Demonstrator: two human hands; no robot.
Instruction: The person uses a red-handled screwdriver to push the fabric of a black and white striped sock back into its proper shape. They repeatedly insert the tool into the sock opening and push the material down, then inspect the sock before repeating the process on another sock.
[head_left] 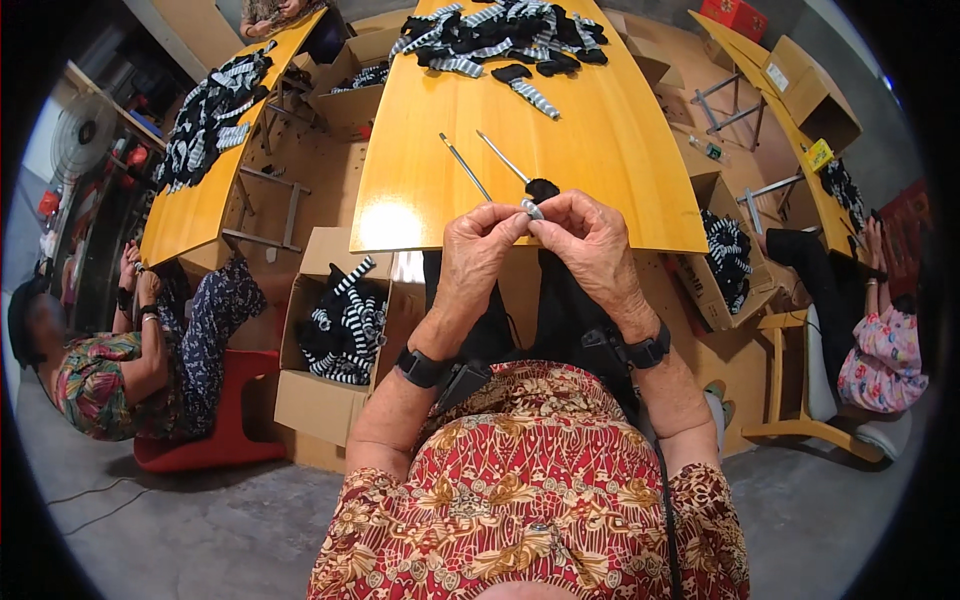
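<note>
Above the near edge of the table, my left hand [478, 250] and my right hand [583, 245] meet, thumbs and fingers pinched on a small grey-and-white striped knit piece [533, 209]. Its black part [542, 189] shows just beyond my fingertips. A thin pale rod [503, 156] reaches from this black part away over the table; whether it is inside the fabric I cannot tell. Left of it lies a slim dark rod [465, 167], its near end close to my left hand. My fingers hide most of the knit piece.
Black and striped knit pieces [500, 40] are heaped at the far end of the yellow table [420, 130]. Open cartons of striped pieces stand left [330, 385] and right [745, 270] of me. Co-workers sit at the side tables, one on a red chair [225, 410].
</note>
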